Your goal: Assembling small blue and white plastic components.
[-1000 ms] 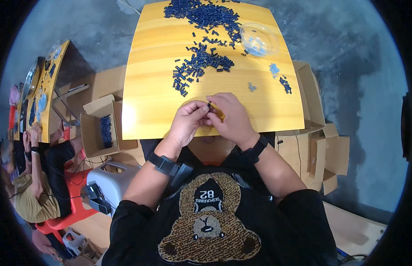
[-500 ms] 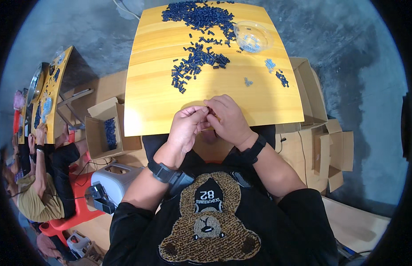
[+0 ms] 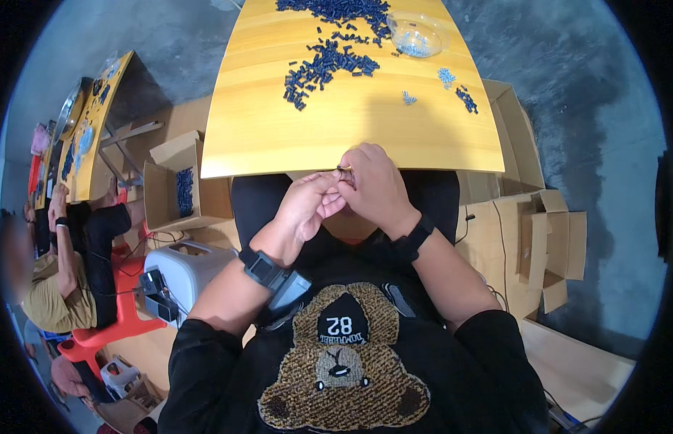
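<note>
- At the near table edge (image 3: 351,155), the left hand (image 3: 307,206) and right hand (image 3: 373,184) meet fingertip to fingertip.
- Both sets of fingers are pinched nearly closed on a small dark part (image 3: 345,172); which hand bears it cannot be told.
- Risk: the part sits over the lap, off the table; a loosened pinch likely drops it.
- Loose dark blue pieces (image 3: 329,61) and a clear bowl (image 3: 417,35) lie well apart.

Bright, even daylight with soft shadows; sharp at the centre, strong fisheye bending and black vignette at the rim.
</note>
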Available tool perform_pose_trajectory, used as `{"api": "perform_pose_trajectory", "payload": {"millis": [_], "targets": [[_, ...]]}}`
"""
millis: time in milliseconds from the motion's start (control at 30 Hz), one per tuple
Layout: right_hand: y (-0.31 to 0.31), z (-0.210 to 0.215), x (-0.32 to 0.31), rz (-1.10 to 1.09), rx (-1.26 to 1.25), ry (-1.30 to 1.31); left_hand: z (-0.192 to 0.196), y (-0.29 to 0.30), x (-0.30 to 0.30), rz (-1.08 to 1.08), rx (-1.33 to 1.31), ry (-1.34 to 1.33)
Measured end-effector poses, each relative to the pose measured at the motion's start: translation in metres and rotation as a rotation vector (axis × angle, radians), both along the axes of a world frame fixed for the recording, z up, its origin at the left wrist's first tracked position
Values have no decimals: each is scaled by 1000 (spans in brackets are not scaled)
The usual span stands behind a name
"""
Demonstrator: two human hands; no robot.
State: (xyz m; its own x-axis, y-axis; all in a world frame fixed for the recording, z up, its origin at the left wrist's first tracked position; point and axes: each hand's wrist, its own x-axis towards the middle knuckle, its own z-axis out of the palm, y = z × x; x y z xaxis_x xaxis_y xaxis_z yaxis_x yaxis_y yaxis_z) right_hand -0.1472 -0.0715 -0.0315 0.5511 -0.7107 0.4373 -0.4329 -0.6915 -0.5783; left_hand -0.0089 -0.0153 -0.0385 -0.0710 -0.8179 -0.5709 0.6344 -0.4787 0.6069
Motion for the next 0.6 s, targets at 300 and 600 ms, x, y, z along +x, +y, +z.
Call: {"api": "perform_pose_trajectory", "payload": {"millis": [300,600], "targets": [[3,-6,-5,-6,-26,131,-24,0,-11,31,62,50],[20,-23,-6,-100,0,56,-18,-1,-21,167,57,-42]]}}
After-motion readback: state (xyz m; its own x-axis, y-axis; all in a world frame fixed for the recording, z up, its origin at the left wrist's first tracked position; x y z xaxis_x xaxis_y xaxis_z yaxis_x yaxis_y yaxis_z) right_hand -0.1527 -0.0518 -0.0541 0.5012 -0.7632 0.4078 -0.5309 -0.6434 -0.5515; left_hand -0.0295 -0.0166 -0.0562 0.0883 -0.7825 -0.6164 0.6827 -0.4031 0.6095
